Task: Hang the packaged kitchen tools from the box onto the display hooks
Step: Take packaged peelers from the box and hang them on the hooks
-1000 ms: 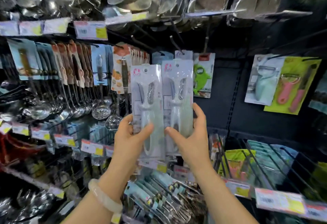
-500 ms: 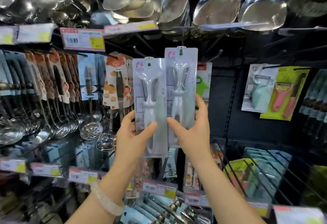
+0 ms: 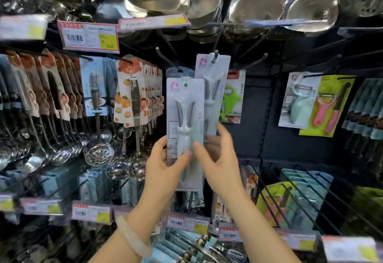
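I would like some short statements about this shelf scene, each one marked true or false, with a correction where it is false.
1. The left hand holds a pale packaged tool. True.
2. The second pale package has its top hole at a display hook. True.
3. The right hand grips a pink peeler. False: the pink peeler hangs far to the right, untouched.
4. A bracelet sits on the right wrist. False: the bracelet is on the left wrist.
5. Metal spatulas hang above. True.
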The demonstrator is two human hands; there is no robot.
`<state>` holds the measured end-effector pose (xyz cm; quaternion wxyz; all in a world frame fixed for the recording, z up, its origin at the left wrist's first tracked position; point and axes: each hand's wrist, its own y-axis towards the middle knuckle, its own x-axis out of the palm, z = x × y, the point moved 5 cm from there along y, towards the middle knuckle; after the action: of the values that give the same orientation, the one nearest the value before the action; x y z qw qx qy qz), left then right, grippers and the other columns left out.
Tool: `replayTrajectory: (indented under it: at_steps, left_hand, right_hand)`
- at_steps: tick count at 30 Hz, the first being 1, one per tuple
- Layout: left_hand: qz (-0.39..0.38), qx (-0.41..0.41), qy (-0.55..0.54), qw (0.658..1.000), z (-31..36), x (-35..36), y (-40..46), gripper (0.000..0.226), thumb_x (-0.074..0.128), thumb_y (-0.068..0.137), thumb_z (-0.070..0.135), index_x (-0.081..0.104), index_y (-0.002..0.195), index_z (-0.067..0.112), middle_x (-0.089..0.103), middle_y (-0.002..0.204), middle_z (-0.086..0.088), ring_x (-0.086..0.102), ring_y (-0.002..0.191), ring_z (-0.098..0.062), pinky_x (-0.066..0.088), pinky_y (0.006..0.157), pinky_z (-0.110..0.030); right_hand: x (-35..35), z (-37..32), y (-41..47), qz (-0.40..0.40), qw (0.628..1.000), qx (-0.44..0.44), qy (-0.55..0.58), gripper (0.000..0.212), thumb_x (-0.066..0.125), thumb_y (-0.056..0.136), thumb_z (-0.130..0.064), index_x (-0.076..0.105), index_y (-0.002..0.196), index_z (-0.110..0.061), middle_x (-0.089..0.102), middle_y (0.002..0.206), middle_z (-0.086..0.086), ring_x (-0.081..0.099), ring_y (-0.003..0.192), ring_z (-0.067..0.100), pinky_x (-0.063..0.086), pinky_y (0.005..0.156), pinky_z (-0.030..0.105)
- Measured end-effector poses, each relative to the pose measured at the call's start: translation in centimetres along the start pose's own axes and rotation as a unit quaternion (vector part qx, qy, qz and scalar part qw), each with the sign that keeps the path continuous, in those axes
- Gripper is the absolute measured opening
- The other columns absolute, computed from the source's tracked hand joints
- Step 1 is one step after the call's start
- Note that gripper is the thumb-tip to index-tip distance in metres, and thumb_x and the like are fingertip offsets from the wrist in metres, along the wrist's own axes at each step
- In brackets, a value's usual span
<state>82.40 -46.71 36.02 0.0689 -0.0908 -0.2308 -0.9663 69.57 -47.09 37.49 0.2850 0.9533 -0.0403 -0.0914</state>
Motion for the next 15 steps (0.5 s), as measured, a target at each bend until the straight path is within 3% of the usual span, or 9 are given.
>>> replayTrajectory:
  at_steps: [2, 4, 7, 9, 15]
  left_hand:
    - [-0.019, 0.004, -0.003, 1.000, -0.4, 0.7, -0.2, 0.044, 0.061, 0.084, -0.008, 0.055, 0.115, 0.023, 0.071, 0.101, 0.000, 0.069, 0.090, -0.008, 0.056, 0.074, -0.021]
    - [-0.039, 0.025, 0.001, 0.999, -0.2, 1.3, -0.4, 0.048, 0.060, 0.084, -0.009, 0.054, 0.118, 0.024, 0.071, 0.102, 0.005, 0.068, 0.096, -0.011, 0.055, 0.077, -0.023]
    - [-0.061, 0.067, 0.010, 0.996, 1.5, 2.3, -0.3, 0.048, 0.066, 0.083, -0.004, 0.055, 0.113, 0.032, 0.071, 0.101, 0.014, 0.068, 0.096, -0.006, 0.054, 0.079, -0.021]
    - [-0.080, 0.092, 0.023, 0.992, 2.8, 3.1, 0.2, 0.047, 0.067, 0.080, 0.006, 0.055, 0.117, 0.031, 0.070, 0.106, 0.011, 0.067, 0.099, -0.009, 0.055, 0.084, -0.025]
    - [-0.095, 0.091, 0.007, 0.991, 4.2, 4.4, 1.6, 0.041, 0.063, 0.086, 0.001, 0.058, 0.113, 0.031, 0.071, 0.105, 0.006, 0.068, 0.099, -0.012, 0.055, 0.085, -0.030]
  right_hand:
    - [1.0, 0.1, -1.2, -0.020, 0.999, -0.004, 0.034, 0.062, 0.064, 0.082, -0.044, 0.027, 0.127, -0.065, 0.048, 0.137, -0.010, 0.050, 0.124, 0.010, 0.046, 0.101, 0.044]
    - [0.7, -0.2, -1.6, 0.004, 0.998, -0.020, 0.052, 0.061, 0.064, 0.080, -0.044, 0.028, 0.120, -0.073, 0.046, 0.141, -0.007, 0.048, 0.128, 0.013, 0.047, 0.100, 0.045]
    - [-0.6, -1.4, -1.4, 0.036, 0.995, -0.060, 0.075, 0.062, 0.065, 0.083, -0.033, 0.033, 0.122, -0.068, 0.048, 0.138, -0.003, 0.052, 0.123, 0.014, 0.049, 0.097, 0.043]
    - [-1.4, -2.3, -0.9, 0.048, 0.993, -0.081, 0.078, 0.061, 0.065, 0.084, -0.029, 0.034, 0.125, -0.061, 0.051, 0.136, -0.001, 0.056, 0.119, 0.014, 0.051, 0.096, 0.040]
    - [-2.4, -3.6, 1.1, 0.064, 0.993, -0.077, 0.062, 0.058, 0.066, 0.082, -0.030, 0.035, 0.126, -0.053, 0.053, 0.133, 0.003, 0.057, 0.117, 0.015, 0.051, 0.096, 0.039]
